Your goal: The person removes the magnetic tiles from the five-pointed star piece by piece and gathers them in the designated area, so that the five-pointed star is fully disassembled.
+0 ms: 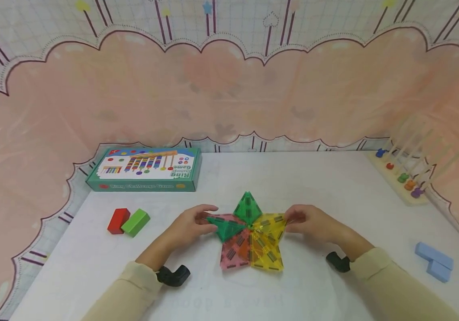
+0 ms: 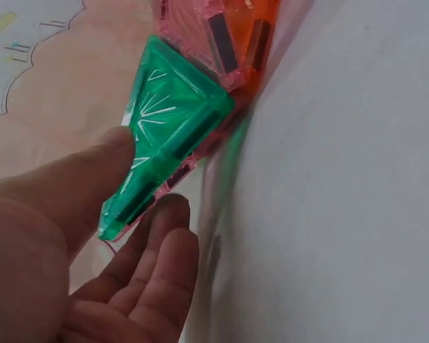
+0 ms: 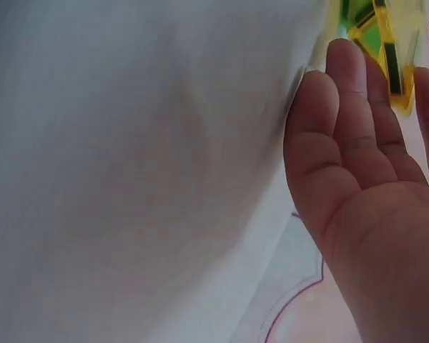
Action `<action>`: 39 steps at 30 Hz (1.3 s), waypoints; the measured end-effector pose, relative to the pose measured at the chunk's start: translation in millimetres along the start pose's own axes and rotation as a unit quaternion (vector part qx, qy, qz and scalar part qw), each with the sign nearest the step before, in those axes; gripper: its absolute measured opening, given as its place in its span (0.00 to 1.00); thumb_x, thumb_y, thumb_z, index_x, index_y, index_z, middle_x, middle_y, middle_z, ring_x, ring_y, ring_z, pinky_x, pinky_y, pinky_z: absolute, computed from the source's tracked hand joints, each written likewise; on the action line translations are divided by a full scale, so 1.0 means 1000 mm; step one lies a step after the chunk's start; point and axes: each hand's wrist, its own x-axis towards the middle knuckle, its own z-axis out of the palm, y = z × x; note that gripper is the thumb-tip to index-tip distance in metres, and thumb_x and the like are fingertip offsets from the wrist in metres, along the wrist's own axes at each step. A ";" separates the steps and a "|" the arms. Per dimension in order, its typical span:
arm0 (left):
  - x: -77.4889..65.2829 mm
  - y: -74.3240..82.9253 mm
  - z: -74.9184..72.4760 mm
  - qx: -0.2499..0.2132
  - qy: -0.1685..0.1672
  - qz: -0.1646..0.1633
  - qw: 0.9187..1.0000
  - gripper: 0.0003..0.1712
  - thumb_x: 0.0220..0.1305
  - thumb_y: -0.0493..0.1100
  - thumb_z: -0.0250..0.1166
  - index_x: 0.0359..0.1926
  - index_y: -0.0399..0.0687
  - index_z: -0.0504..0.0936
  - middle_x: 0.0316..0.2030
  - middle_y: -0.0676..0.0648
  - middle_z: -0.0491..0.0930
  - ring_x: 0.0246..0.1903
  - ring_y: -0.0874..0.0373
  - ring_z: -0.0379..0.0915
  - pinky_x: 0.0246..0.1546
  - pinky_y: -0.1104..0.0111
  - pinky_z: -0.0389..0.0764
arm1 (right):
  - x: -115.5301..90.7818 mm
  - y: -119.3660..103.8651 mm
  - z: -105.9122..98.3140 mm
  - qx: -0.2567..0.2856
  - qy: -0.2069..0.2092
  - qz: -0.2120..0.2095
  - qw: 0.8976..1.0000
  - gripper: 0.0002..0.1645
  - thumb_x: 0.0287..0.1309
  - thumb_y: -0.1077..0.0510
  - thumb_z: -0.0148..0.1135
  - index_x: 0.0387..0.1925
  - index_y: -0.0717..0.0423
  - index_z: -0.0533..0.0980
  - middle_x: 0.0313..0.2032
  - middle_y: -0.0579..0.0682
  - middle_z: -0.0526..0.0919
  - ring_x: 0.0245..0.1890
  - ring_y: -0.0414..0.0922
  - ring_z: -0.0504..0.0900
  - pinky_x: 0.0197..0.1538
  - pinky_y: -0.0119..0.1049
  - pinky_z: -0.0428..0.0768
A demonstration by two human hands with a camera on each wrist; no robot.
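Note:
A star-shaped build of see-through magnetic tiles [image 1: 237, 249] lies on the white table, with pink, orange, yellow and green parts meeting at its middle. My left hand [image 1: 191, 226] pinches its left point, where a green triangular tile [image 2: 175, 107] sits over pink ones; the thumb is on the green edge and the fingers are below. Opposite, my right hand [image 1: 311, 223] holds the tip of the yellow point [image 1: 273, 223] between curled fingers and thumb. In the right wrist view the fingers partly hide the yellow tile [image 3: 393, 64]. A green peak [image 1: 247, 208] points to the back.
A green Ring Challenge Game box [image 1: 145, 171] lies at the back left. Nearer are a red block [image 1: 118, 220] and a green block [image 1: 135, 223]. On the right stand a pegged wooden board [image 1: 398, 180] with small coloured pieces and light blue blocks [image 1: 434, 261].

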 end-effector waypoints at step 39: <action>0.008 -0.007 0.011 -0.089 -0.021 -0.014 0.996 0.22 0.51 0.50 0.66 0.49 0.56 0.76 0.39 0.51 0.78 0.36 0.57 0.72 0.39 0.67 0.72 | -0.032 0.018 -0.067 0.030 0.112 0.050 0.992 0.24 0.58 0.57 0.56 0.51 0.59 0.58 0.43 0.61 0.70 0.40 0.54 0.74 0.38 0.36 0.78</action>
